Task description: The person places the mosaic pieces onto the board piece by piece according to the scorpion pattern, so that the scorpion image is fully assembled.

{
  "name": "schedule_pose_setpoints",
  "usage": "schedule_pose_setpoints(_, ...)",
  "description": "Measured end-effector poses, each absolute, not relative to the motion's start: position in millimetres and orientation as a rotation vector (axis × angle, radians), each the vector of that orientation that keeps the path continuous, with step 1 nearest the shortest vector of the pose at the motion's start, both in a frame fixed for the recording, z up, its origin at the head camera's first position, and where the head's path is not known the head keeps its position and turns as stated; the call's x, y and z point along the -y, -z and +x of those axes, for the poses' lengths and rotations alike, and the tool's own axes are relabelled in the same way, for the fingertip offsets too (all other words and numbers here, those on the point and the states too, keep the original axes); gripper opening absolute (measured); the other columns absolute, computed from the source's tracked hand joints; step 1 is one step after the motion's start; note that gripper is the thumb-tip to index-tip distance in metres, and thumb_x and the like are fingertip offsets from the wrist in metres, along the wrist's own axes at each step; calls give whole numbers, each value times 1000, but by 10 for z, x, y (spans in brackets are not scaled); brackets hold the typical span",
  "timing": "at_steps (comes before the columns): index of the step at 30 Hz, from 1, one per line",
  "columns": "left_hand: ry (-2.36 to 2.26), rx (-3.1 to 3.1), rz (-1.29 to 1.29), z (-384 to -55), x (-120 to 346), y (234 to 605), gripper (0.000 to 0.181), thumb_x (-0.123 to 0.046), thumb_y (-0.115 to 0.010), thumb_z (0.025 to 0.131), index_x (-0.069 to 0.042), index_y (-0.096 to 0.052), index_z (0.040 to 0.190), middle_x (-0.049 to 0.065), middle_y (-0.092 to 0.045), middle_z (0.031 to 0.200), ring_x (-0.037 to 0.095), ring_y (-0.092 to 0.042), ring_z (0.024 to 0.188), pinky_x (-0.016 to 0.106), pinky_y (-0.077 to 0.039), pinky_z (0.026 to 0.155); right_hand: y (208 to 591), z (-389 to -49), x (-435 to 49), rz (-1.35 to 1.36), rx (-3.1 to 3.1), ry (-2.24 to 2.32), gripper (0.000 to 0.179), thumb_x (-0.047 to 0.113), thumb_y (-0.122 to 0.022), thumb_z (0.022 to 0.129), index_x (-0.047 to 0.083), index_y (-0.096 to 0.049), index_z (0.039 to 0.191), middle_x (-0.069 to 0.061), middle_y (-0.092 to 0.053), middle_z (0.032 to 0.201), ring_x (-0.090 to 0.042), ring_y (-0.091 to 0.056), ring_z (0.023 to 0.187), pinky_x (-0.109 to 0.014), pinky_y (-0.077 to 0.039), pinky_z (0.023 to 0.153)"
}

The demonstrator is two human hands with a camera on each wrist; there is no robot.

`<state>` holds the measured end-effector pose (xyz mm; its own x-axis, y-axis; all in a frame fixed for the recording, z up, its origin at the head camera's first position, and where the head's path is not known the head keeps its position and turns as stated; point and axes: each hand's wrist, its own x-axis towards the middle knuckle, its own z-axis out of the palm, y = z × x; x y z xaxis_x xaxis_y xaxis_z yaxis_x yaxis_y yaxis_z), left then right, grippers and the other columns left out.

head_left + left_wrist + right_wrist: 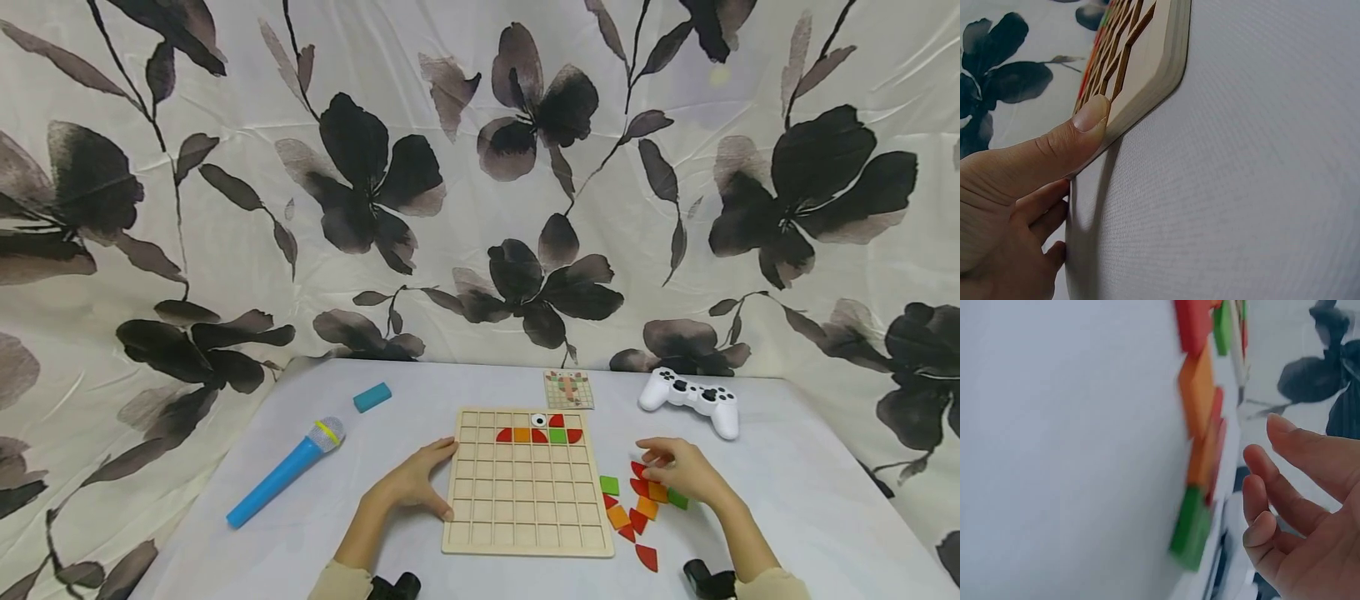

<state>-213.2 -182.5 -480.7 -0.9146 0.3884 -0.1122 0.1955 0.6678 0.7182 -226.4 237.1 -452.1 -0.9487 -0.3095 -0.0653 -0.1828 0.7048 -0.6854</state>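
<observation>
A wooden grid board (pixel 525 500) lies in the middle of the table. Near its far edge sit several red, orange and green pieces (pixel 557 435) and an eye-patterned tile (pixel 538 421). My left hand (pixel 416 477) rests against the board's left edge, fingers spread; in the left wrist view the thumb (pixel 1088 119) touches the rim. Over loose pieces right of the board hovers my right hand (pixel 678 468), fingers loosely bent with nothing between them. Beneath and beside it lie orange squares (pixel 647 507), red pieces (pixel 647 557) and a green piece (pixel 1191 531).
A small pattern card (pixel 568 390) lies behind the board. At the back right is a white game controller (pixel 690 400). On the left are a blue toy microphone (pixel 281 479) and a teal block (pixel 372 397). A floral cloth (pixel 420 317) hangs behind the table.
</observation>
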Motion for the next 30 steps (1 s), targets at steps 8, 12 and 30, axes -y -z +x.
schedule_pose_setpoints(8, -1100, -2621, 484, -2156, 1820, 4821, 106, -20, -91, 50, 4, -40, 140, 20, -31, 149, 43, -24, 137, 59, -23, 109, 4581, -2149, -2627, -275, -2768, 1024, 40, 4, -74, 75, -6, -63, 112, -8, -64, 91, -18, -51, 75, -25, -45, 63)
schedule_pose_setpoints(12, -1099, -2624, 487, -2156, 1812, 4815, 106, -20, -91, 50, 4, -40, 140, 20, -32, 149, 43, -24, 137, 59, -23, 110, 4590, -2113, -2698, -228, -2754, 987, 41, 7, -77, 73, -5, -63, 110, -6, -63, 89, -18, -50, 75, -27, -45, 64)
schedule_pose_setpoints(30, -1095, -2627, 478, -2145, 1824, 4810, 106, -18, -91, 50, 5, -39, 139, 21, -31, 149, 43, -24, 137, 58, -23, 110, 4654, -2045, -2715, -175, -2817, 885, 20, 4, -76, 72, -2, -65, 88, -1, -59, 76, -15, -52, 71, -27, -48, 63)
